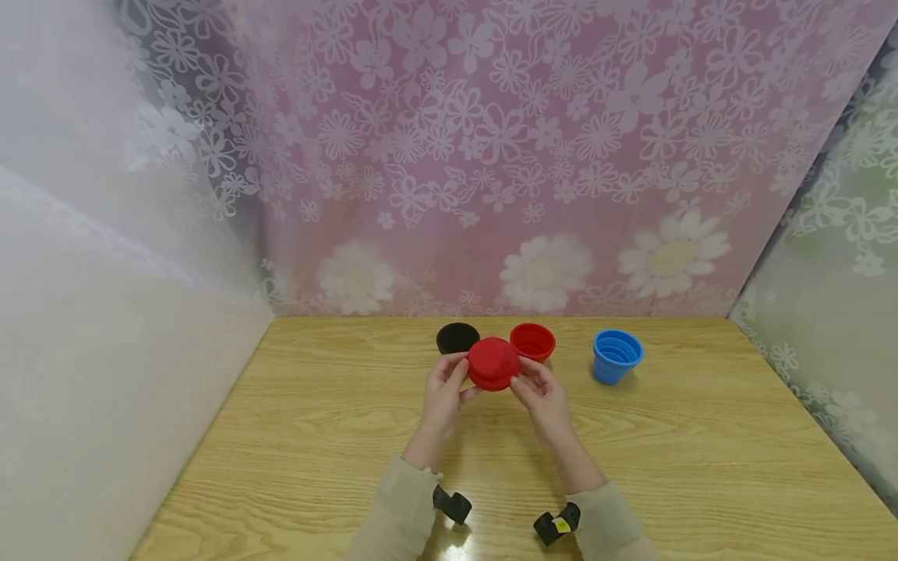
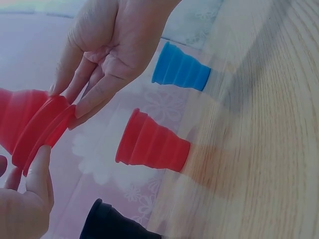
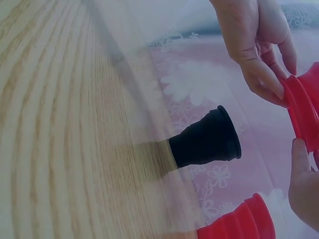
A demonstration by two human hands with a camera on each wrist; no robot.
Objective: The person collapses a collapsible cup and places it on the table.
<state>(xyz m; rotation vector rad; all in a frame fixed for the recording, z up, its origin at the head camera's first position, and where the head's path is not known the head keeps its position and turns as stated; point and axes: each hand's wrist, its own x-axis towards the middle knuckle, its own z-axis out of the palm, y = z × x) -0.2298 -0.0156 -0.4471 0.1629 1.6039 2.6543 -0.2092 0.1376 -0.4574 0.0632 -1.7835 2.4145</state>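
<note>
Both hands hold a red collapsible cup [image 1: 493,363] up above the table, pinched between fingertips and thumbs at its rim. My left hand [image 1: 442,396] grips its left side and my right hand [image 1: 547,399] its right side. In the head view the cup's round base faces me. Ridged rings at its wide end show in the left wrist view, where the narrower body runs off the edge. Behind the hands a black cup [image 1: 457,338] and a second red cup [image 1: 532,341] stand mouth up, each partly hidden in the head view.
A blue collapsible cup [image 1: 613,357] stands mouth up to the right of the red ones. The wooden table [image 1: 316,436] meets a pink flowered curtain [image 1: 449,156] at its back edge. Pale sheets hang at the left and right sides.
</note>
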